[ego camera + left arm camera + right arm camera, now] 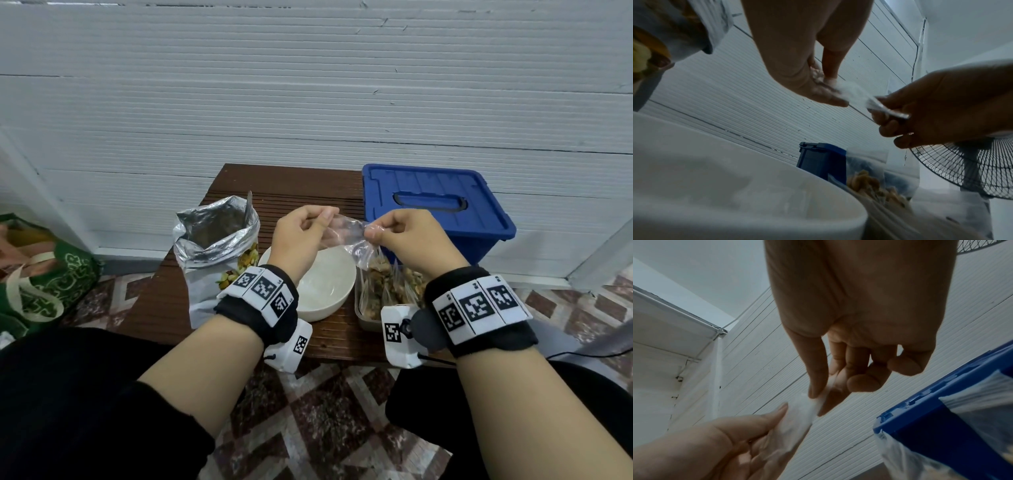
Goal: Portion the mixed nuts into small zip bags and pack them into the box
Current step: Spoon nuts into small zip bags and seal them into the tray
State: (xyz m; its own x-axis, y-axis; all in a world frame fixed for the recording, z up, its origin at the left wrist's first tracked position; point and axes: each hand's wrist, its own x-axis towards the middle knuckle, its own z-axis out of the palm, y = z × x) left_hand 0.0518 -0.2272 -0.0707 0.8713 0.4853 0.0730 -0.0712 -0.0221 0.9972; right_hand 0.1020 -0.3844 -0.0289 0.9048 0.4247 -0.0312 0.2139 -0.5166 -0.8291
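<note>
An empty clear zip bag (pixel 346 233) is being held up between both hands, above the white bowl (pixel 329 287). One end of the bag mouth is being pinched by the left hand (pixel 301 236) between thumb and forefinger; the other end is being pinched by the right hand (pixel 407 236), remaining fingers curled in. The film is being stretched and looks crumpled; whether the zip is already parted cannot be told.

Judgement: the bag is being opened for filling. To do it well, each lip should be gripped separately near the zip track and pulled apart evenly, not twisted, so the mouth is being kept wide and square over the bowl.

Containers: the bowl just below the hands appears to be holding nothing. A foil nut pouch (pixel 215 246) is standing open to the left of the left hand; its contents are being hidden in shadow. A shallow tray (pixel 368 320) under the right wrist is holding filled zip bags of mixed nuts (pixel 383 277), standing on edge. The blue box (pixel 435 212) beyond the right hand is lidded, not yet being packed.
</note>
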